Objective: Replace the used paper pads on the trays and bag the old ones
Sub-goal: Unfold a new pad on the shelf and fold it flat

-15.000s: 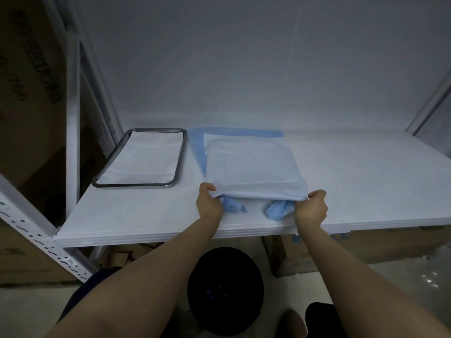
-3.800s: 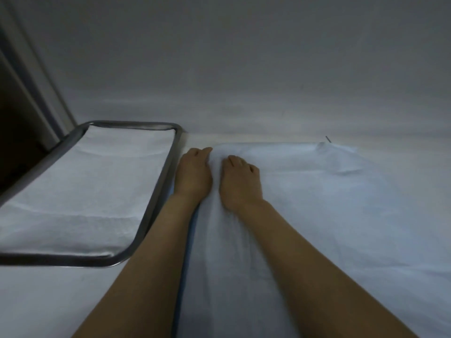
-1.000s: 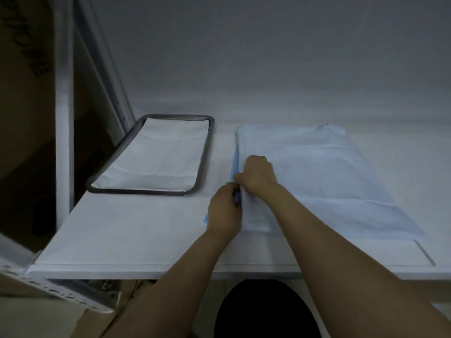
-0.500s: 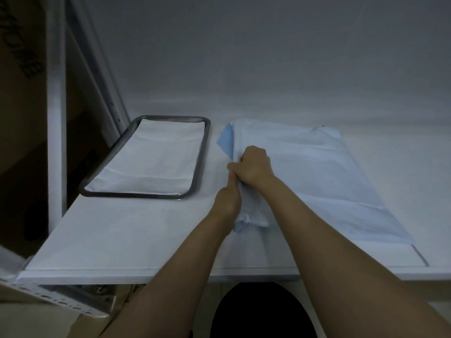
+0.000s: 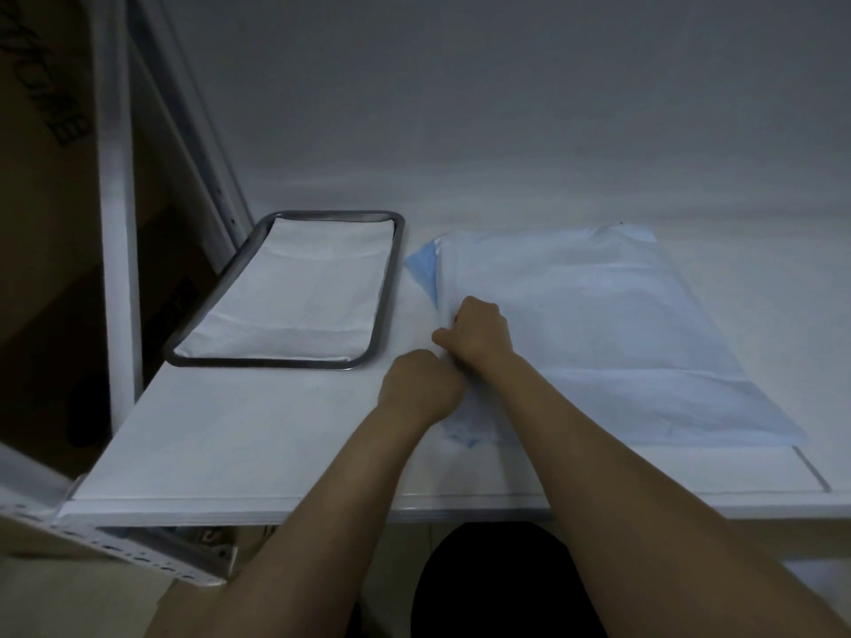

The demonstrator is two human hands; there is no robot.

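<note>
Low in the middle of the frame both bare forearms reach up onto a white shelf [image 5: 230, 430], and the two hands meet at the left edge of a blue-backed pad [image 5: 621, 324]. This pad lies spread white side up across the right half of the shelf. Its far left corner is turned back so that a blue underside [image 5: 423, 269] shows.

The right hand [image 5: 479, 336] sits on that edge with its fingers curled and the thumb pressed in, pinching the paper. The left hand [image 5: 421, 384] is just below it and touching it. It is balled with its back towards me and closed on the same edge, though its fingertips are hidden. Beneath the left wrist the pad's near corner is rumpled, with a little blue peeping out.

To the left of the hands, apart from the pad, a metal tray [image 5: 262, 362] rests flat on the shelf. A white paper liner [image 5: 294, 297] lies inside its rim.

A pale wall [image 5: 506, 108] fills the top of the frame. At the far left a white rack upright [image 5: 117, 223] stands in front of a brown cardboard box [image 5: 41, 223]. A dark round bin [image 5: 497, 582] sits under the shelf's front lip at the bottom centre
</note>
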